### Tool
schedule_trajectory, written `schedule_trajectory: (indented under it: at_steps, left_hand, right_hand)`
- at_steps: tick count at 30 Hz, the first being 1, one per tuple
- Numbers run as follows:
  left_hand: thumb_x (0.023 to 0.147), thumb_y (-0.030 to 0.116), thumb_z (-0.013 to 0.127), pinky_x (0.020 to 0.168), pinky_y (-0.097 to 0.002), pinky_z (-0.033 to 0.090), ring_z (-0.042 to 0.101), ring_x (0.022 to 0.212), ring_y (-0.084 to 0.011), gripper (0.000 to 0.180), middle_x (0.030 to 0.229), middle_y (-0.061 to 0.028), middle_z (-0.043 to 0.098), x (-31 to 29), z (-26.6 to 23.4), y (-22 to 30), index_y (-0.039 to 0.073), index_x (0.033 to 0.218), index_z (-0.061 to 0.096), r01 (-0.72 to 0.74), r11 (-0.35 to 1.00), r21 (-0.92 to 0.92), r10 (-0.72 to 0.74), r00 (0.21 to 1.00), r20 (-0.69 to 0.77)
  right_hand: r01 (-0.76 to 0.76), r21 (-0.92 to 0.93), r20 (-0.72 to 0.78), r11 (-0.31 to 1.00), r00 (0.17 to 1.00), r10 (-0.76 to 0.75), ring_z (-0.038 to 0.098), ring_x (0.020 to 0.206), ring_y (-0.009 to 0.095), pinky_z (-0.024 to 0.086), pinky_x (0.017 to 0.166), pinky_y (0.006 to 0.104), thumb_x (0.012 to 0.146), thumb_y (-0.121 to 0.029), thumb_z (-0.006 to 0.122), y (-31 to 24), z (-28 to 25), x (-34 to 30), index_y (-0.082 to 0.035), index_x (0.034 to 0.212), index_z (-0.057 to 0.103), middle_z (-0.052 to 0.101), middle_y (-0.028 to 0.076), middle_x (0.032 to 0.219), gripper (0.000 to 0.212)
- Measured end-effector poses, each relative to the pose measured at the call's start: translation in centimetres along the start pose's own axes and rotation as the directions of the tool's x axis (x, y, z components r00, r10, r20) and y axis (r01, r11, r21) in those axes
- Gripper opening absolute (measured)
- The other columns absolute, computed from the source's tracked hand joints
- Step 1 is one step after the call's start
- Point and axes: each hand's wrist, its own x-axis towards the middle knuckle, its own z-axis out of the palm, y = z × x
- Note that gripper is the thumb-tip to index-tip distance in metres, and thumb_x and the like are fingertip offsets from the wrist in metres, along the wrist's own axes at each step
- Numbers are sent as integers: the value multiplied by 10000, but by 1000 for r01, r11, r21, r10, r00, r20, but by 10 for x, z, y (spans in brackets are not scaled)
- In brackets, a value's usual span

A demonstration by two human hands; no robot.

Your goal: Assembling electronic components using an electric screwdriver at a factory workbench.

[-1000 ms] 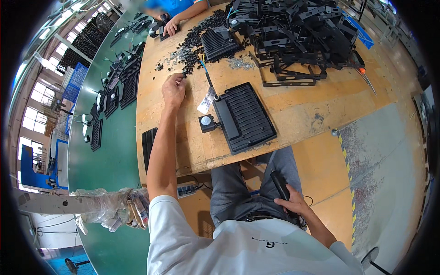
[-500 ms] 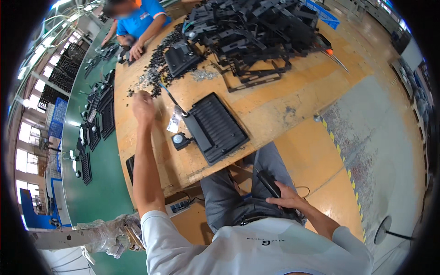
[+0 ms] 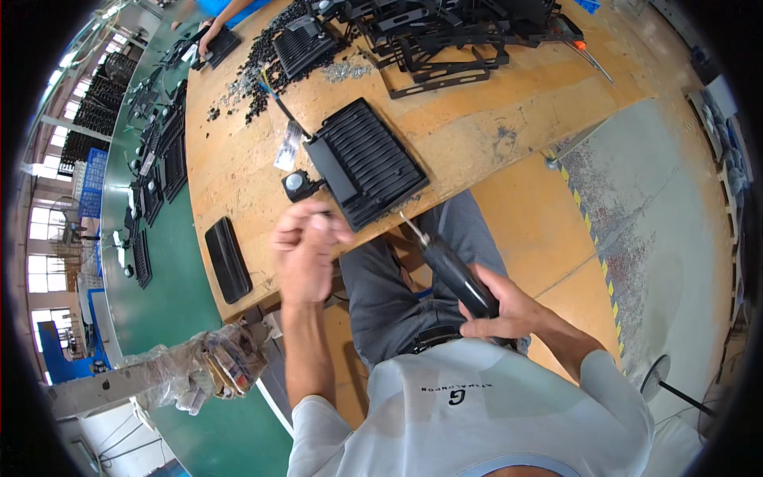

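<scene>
A black ribbed floodlight housing (image 3: 367, 159) lies on the wooden table in front of me, with a cable rising from its far left side. At its left side sits a small sensor (image 3: 296, 184) with a white dome. My left hand (image 3: 306, 246) is just below the sensor, fingers pinched together and slightly blurred; a tiny dark piece seems to be between them, too small to name. My right hand (image 3: 505, 306) is wrapped round a black electric screwdriver (image 3: 457, 273). Its bit points up toward the housing's near edge, apart from it.
A dark phone (image 3: 228, 258) lies at the table's left edge. Farther off are loose small screws (image 3: 258, 83), another housing (image 3: 304, 48), a heap of black brackets (image 3: 445, 40) and an orange-handled screwdriver (image 3: 588, 56). A co-worker's hand (image 3: 208, 40) works at far left.
My left hand has come back from the scattered screws to the housing's near left corner. My right hand has raised the electric screwdriver from my lap toward the table edge. The view has shifted.
</scene>
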Motion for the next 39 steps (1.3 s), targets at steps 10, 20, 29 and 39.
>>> schedule_trajectory:
  at_steps: [10, 20, 29, 39]
  left_hand:
    - [968, 122, 686, 671, -333, 588, 687, 726, -220, 199, 884, -138, 700, -14, 9, -33, -33, 1091, 667, 167, 953, -253, -156, 986, 61]
    - [979, 123, 670, 655, -314, 572, 669, 681, -189, 175, 810, -109, 691, -7, 3, -28, -35, 1055, 666, 171, 984, -58, -168, 984, 62]
    - [925, 48, 718, 630, -290, 563, 680, 659, -168, 105, 776, -107, 712, 15, 10, 12, -43, 969, 686, 264, 856, 445, -410, 871, 272]
    - [974, 176, 682, 667, -238, 516, 620, 723, -119, 288, 802, -51, 654, -8, 49, -32, -35, 1168, 658, 231, 973, 31, -233, 965, 122]
  right_hand:
    - [35, -145, -19, 989, 999, -38, 577, 892, 111, 479, 790, 287, 823, -271, 848, -14, 15, 21, 38, 1425, 423, 614, 44, 941, 799]
    - [56, -211, 8, 976, 998, -56, 620, 1002, 174, 496, 883, 326, 835, -244, 833, -14, 11, 21, 42, 1416, 420, 648, 113, 1081, 769]
    - [44, 9, 72, 999, 996, -44, 590, 673, 109, 491, 612, 285, 828, -196, 831, 10, 10, 13, 12, 1386, 430, 590, 45, 857, 717]
    - [41, -327, -219, 944, 968, -118, 659, 968, 185, 526, 869, 324, 816, -260, 845, 0, 24, 14, -2, 1501, 365, 672, 137, 1110, 875]
